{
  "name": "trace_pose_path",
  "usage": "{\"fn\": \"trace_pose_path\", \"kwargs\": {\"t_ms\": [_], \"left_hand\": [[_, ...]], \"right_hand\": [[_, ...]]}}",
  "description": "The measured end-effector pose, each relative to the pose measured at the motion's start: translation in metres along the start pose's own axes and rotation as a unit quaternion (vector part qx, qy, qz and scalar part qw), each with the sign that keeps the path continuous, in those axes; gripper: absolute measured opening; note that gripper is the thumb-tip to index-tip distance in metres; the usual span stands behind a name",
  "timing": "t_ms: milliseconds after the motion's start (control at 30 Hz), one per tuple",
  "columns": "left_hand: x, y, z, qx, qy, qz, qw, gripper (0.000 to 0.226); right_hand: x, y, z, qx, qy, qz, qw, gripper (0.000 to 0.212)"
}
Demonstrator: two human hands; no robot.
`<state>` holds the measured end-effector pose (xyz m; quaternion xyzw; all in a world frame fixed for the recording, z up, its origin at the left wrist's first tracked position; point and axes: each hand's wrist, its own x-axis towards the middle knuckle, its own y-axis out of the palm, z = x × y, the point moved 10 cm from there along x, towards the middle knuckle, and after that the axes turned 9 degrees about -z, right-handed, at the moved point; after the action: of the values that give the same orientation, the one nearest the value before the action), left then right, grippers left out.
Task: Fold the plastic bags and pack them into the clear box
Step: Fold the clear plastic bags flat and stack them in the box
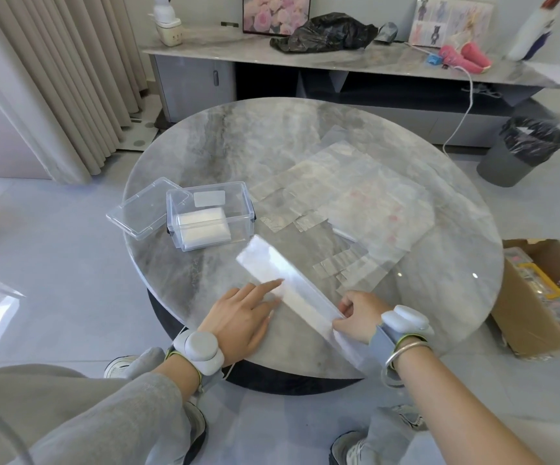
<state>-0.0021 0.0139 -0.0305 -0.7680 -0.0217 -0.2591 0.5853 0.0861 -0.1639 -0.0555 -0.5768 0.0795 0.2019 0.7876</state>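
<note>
A clear plastic bag folded into a long narrow strip (pixel 282 273) lies diagonally on the round marble table (pixel 225 149). My left hand (pixel 241 317) lies flat with straight fingers pressing on the strip's middle. At the strip's near end my right hand (pixel 359 317) pinches the plastic with curled fingers. The clear box (pixel 210 216) stands open on the left of the table and holds a folded bag (pixel 203 226). Its lid (pixel 144 208) leans against the box's left side. Several flat clear bags (pixel 349 203) lie spread out on the right half of the table.
A cardboard box (pixel 540 297) with odds and ends stands on the floor at the right. A grey bin (pixel 520 151) stands beyond it. Behind the table runs a low sideboard (pixel 205 52) with a black bag (pixel 325 33) on it. Curtains (pixel 54 78) hang at the left.
</note>
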Motion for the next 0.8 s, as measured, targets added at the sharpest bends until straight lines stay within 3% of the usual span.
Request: {"fn": "trace_pose_path", "kwargs": {"t_ms": [133,300,433,633,733,800], "left_hand": [[0.001,-0.003,-0.002,-0.037,-0.019,-0.013,0.999,0.031],[0.000,-0.008,-0.006,-0.033,-0.011,-0.035,0.999,0.033],[0.002,-0.009,-0.010,-0.029,0.009,-0.037,0.999,0.039],[-0.004,0.003,-0.007,-0.011,0.018,-0.009,1.000,0.036],[-0.004,0.003,-0.007,-0.017,0.014,-0.007,1.000,0.036],[-0.005,0.003,-0.007,-0.022,0.011,-0.004,1.000,0.036]], "right_hand": [[0.007,0.008,-0.008,0.176,0.082,-0.036,0.980,0.017],[0.013,0.029,0.020,0.331,0.131,-0.008,0.935,0.019],[0.017,0.038,0.031,0.367,0.145,-0.014,0.919,0.019],[0.005,0.038,0.034,0.329,0.124,0.009,0.936,0.026],[-0.015,0.036,0.030,0.369,0.136,0.017,0.919,0.017],[-0.031,0.043,0.027,0.389,0.153,0.025,0.908,0.026]]}}
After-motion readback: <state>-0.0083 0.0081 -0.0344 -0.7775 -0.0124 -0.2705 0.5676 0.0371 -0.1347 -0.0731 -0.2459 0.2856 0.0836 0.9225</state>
